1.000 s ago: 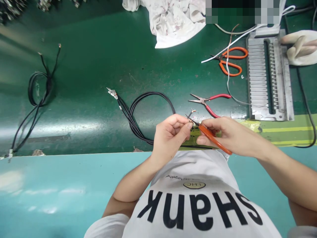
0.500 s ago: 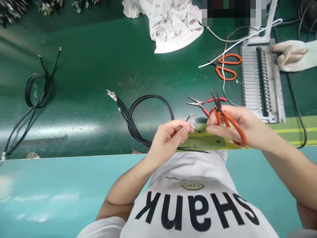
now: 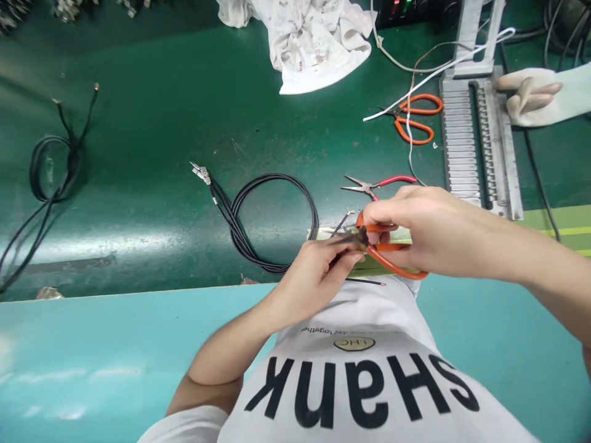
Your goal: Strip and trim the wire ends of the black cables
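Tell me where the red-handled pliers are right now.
In the head view, the red-handled pliers lie on the green bench top, just beyond the right hand, between the coiled black cable and the slotted metal jig.

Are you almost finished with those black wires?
Partly, it seems. Done: the black cable already has shiny metal terminals on one end. In hand: the left hand pinches a black wire, and the right hand holds orange-handled scissors against it. Left: the thin wire ends beyond the hands show no terminals yet.
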Tool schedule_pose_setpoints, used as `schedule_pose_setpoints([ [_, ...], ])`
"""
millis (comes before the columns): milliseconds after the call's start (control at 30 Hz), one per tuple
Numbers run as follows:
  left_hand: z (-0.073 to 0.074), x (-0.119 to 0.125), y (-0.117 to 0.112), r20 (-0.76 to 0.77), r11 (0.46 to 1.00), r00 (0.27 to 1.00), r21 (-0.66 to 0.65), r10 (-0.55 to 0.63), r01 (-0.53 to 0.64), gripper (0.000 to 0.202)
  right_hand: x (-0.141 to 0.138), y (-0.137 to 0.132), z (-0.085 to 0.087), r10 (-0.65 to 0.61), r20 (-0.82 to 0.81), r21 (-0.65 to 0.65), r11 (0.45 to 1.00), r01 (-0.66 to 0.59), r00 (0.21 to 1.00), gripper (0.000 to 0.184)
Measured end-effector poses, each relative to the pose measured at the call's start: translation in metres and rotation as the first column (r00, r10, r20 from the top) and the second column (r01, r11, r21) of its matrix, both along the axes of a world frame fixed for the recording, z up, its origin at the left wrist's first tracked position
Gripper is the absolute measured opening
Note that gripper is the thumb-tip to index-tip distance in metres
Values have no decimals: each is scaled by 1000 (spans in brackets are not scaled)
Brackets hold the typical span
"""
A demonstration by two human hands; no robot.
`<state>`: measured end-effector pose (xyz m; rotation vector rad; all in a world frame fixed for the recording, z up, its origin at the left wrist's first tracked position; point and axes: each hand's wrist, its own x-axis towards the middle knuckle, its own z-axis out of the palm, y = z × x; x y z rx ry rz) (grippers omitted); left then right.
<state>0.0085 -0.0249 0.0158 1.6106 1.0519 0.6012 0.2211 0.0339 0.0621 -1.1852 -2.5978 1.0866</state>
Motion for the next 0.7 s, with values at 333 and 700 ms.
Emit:
schedule_pose_setpoints([
  [333, -16, -1, -3, 46, 998, 999, -61, -19, 22, 16, -10, -9, -2, 285, 91, 241, 923, -299, 954, 20],
  [700, -9, 0, 4, 39, 971, 973, -71, -226, 228, 22, -8, -3, -6, 336, 27, 85, 938, -337, 942, 12],
])
